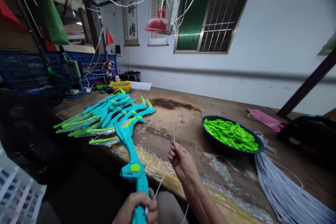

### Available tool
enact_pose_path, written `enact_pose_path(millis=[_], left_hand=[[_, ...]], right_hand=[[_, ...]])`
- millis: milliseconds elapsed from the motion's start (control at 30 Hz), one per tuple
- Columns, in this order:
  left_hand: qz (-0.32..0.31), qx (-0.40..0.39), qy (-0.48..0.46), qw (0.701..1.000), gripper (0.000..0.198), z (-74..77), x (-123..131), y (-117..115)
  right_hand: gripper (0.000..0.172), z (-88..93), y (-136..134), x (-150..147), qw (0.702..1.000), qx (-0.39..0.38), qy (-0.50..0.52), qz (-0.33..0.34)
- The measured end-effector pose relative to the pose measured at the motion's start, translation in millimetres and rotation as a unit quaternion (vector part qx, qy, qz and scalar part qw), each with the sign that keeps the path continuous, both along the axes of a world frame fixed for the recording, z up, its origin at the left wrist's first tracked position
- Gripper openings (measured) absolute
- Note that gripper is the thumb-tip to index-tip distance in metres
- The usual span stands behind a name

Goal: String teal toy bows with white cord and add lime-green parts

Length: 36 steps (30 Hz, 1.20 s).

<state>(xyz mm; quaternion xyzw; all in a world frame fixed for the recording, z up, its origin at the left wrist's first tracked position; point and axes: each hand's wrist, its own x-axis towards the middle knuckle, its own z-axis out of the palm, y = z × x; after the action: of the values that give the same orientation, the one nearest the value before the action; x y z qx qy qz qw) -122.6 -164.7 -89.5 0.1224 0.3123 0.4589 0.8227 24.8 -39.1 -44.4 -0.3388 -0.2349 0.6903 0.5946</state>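
Toy bow point(131, 154): teal plastic, green insert at the handle section, limb running up and away toward the bench point(183, 112); lower end clenched in the left hand point(136, 210) at the bottom edge of view, off the bench, over the lap. A thin white string point(158, 189) leaves the left-hand grip and runs up to the right hand point(181, 161), whose grip is pinched shut on it; a short free end stands upright above the fingers. Bow tip reaches just to the pile of finished bows point(105, 119), teal with green limbs, stacked fanwise on the left of the bench. Right of the hands: dark bowl point(210, 136) full of small green plastic parts point(231, 133); beside it a bundle of white cords point(283, 189) hanging over the bench edge. Clear plastic film covers the near bench edge. Far end: yellow bowl point(120, 86), blue crates point(26, 66). Nothing lies between the hands and the bow pile.
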Motion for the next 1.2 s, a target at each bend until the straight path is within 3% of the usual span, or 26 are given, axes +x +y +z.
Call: enact_pose_path(millis=[167, 267, 300, 400, 433, 500, 633, 733, 933, 1200], left_hand=[[0.072, -0.009, 0.054, 0.996, 0.013, 22.9, -13, 8], [0.135, 0.012, 0.094, 0.986, 0.022, 38.8, -34, 16], [0.153, 0.021, 0.101, 0.983, 0.024, 43.3, -41, 19], [0.206, 0.05, 0.134, 0.968, 0.018, 51.7, -54, 20], [0.221, 0.076, 0.15, 0.961, 0.015, 52.5, -55, 19], [0.237, 0.148, 0.191, 0.941, 0.013, 51.2, -54, 15], [0.201, 0.244, 0.307, 0.898, 0.009, 40.6, -46, 8], [0.174, 0.262, 0.36, 0.878, 0.012, 30.0, -47, 10], [0.164, 0.264, 0.33, 0.891, 0.013, 12.8, -62, 20], [0.155, 0.232, 0.298, 0.913, 0.007, 6.3, -70, 20]], right_hand=[[0.058, 36.9, -12, 37, 0.997, 0.034, -0.048, -0.048], [0.046, 56.8, -43, 81, 0.973, 0.078, -0.165, -0.145], [0.041, 62.2, -56, 97, 0.936, 0.11, -0.267, -0.199], [0.032, 67.5, -96, 135, 0.783, 0.169, -0.514, -0.306], [0.031, 64.2, -107, 142, 0.751, 0.176, -0.556, -0.309], [0.028, 49.8, -122, 148, 0.723, 0.203, -0.605, -0.264], [0.018, 6.7, -119, 135, 0.711, 0.288, -0.629, -0.125], [0.017, -20.4, -100, 117, 0.707, 0.306, -0.628, -0.11], [0.018, -52.7, -55, 89, 0.709, 0.297, -0.624, -0.142], [0.013, -85.8, -17, 64, 0.704, 0.273, -0.638, -0.151]])
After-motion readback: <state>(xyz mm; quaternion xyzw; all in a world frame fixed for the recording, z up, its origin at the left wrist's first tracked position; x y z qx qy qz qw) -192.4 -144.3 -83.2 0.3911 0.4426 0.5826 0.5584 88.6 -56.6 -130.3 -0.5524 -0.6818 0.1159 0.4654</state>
